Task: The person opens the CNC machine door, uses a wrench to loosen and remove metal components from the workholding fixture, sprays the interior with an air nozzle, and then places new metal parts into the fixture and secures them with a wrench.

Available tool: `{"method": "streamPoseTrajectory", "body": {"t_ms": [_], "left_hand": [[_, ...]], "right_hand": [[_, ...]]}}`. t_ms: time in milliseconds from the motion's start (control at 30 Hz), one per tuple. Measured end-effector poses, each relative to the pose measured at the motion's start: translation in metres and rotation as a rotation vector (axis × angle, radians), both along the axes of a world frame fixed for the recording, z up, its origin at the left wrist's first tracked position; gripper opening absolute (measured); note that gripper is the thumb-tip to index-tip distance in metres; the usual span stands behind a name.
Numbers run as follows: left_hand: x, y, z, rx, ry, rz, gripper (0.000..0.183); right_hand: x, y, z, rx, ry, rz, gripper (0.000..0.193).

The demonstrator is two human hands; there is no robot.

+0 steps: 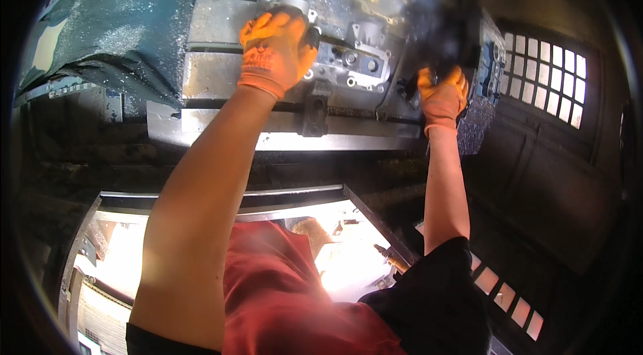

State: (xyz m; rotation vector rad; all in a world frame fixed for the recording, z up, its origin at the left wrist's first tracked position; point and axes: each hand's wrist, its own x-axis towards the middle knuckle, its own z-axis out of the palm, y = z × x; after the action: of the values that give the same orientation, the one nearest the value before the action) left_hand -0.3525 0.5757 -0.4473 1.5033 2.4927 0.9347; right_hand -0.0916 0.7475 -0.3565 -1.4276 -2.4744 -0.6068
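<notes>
The left hand point(276, 53), in an orange glove, lies curled over the near edge of a grey metal casting point(348, 27), fingers pressing it. The right hand point(442, 97), gloved alike, is closed around a dark blurred tool point(445, 37) at the casting's right end. Both rest above a slotted machine table point(221, 33) strewn with chips; its front rail point(281, 134) runs just below the wrists, dark space beyond.
</notes>
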Motion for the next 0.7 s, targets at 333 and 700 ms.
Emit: {"method": "streamPoseTrajectory", "body": {"t_ms": [333, 700], "left_hand": [[0.000, 0.005, -0.010, 0.095, -0.023, 0.014, 0.029], [0.002, 0.005, -0.004, 0.108, 0.018, 0.018, 0.026]], "right_hand": [[-0.111, -0.070, 0.018, -0.706, -0.197, 0.324, 0.056], [-0.114, -0.070, 0.016, -0.668, -0.356, 0.450, 0.031]]}}
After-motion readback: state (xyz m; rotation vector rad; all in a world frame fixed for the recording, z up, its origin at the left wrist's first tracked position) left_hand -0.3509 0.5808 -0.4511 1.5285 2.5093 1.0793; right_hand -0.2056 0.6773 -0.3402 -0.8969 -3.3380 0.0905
